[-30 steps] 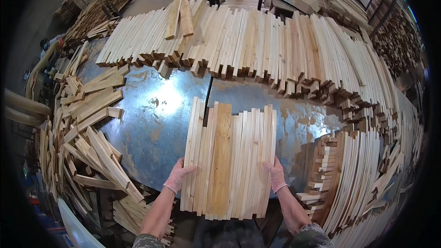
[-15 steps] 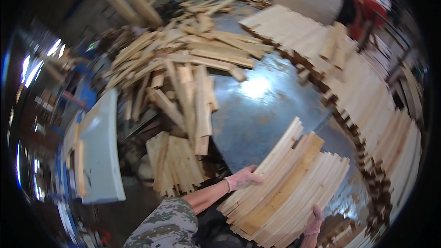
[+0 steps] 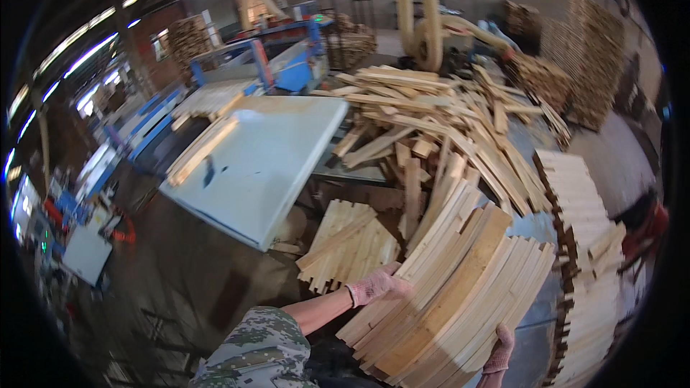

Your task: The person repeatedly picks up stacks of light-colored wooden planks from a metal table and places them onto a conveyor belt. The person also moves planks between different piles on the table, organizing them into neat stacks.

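Blue-framed machinery [image 3: 149, 128] stands at upper left, beside a pale surface [image 3: 269, 154] carrying wooden strips [image 3: 203, 149]. At lower centre, the gloved left hand [image 3: 376, 285] has its fingers clamped on one side of a slat bundle [image 3: 442, 294], right of centre below; the gloved right hand [image 3: 500, 349] clamps the opposite side. Stacked slats [image 3: 588, 309] line the right.

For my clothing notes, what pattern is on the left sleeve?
The left sleeve has grey-green camouflage, clearest in the head view.
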The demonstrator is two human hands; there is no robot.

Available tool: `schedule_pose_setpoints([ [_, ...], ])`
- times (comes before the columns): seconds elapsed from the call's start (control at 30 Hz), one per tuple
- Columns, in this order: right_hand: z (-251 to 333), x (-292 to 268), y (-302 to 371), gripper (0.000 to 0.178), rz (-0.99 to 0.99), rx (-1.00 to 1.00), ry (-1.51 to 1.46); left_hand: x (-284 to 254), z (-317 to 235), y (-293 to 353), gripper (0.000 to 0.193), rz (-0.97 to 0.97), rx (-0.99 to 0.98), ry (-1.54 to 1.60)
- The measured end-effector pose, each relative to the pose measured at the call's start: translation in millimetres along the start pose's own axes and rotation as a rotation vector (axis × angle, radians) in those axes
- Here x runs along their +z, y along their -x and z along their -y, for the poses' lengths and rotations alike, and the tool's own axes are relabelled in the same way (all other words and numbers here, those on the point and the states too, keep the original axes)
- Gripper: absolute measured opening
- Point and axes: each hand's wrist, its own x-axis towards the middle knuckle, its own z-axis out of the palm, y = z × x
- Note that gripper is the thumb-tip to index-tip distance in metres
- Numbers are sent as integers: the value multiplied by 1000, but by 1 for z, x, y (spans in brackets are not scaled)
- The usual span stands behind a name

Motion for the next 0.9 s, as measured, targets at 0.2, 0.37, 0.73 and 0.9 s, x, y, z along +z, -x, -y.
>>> schedule_pose_setpoints([
  [0.2,-59,167,-52,81,209,110,91,-148,-45,123,55,-208,149,-47],
  [0.37,-129,341,-43,61,398,302,154,-282,-64,235,57,-419,251,76],
  [0.73,-331,553,-48,20,562,442,229,-520,-94,365,87,-630,38,6],
  [0.9,-391,596,-81,45,440,579,-61,-597,-93,355,105,-720,131,-139],
])
